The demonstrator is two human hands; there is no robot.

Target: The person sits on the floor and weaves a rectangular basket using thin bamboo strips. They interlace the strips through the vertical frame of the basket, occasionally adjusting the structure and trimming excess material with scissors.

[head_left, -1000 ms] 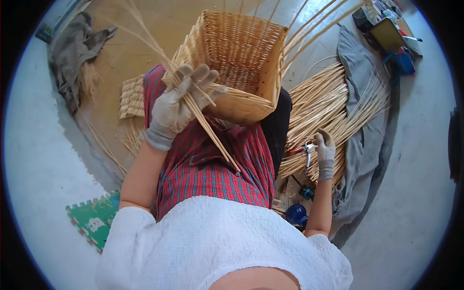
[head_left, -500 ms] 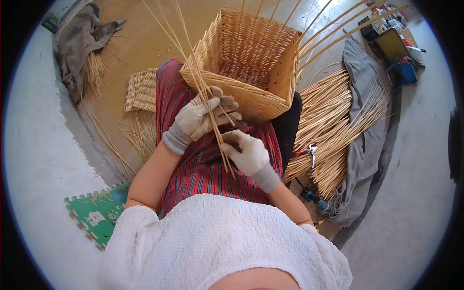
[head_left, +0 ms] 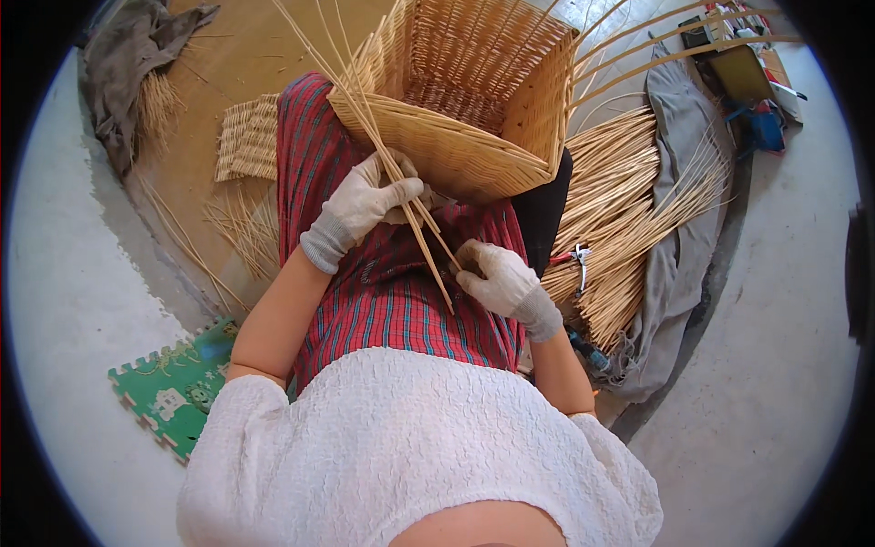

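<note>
My left hand (head_left: 369,196), in a white work glove, is closed around several thin wicker rods (head_left: 421,239) beside the near left corner of a square wicker basket (head_left: 447,137). The rods slant from the upper left down across my lap, their lower ends fanned apart. At the lower right, my gloved right hand (head_left: 503,281) pinches the end of one rod between thumb and fingertips. The basket leans on my knees, over a red plaid cloth (head_left: 392,314), with its opening tilted so that the darker woven bottom shows. Long stakes rise from its far and right sides.
To the right, a large bundle of wicker rods (head_left: 615,191) lies on grey cloth (head_left: 674,109), with red-handled pruning shears (head_left: 581,258) on top. A power drill (head_left: 588,351) lies below. On the left are a woven panel (head_left: 246,137), loose rods (head_left: 241,232) and a green foam mat (head_left: 178,401).
My right hand has moved right, away from my left, now pinching a single rod's end. The rods in my left hand point more to the lower right. The whole view has shifted slightly.
</note>
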